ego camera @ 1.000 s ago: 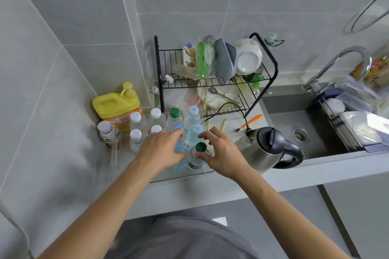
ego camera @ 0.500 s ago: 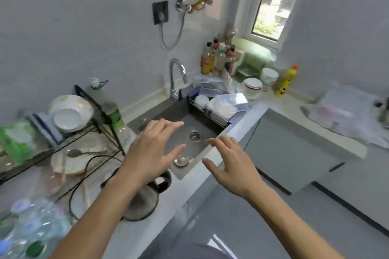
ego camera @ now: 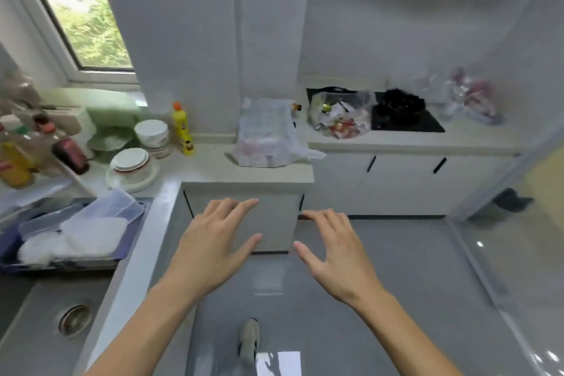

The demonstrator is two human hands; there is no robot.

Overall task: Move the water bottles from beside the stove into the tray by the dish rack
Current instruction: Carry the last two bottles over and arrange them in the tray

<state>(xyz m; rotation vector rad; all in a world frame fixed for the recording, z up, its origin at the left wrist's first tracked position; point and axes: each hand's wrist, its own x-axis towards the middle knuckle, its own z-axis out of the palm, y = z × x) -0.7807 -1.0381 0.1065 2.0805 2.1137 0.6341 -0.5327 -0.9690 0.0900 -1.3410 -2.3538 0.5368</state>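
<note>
Beyond both empty hands (ego camera: 274, 250), the stove (ego camera: 406, 116).

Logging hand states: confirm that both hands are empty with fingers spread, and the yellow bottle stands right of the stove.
Wrong on one count. The head view shows the yellow bottle left of the stove, near the window. Left hand and right hand are indeed empty, fingers spread.
</note>
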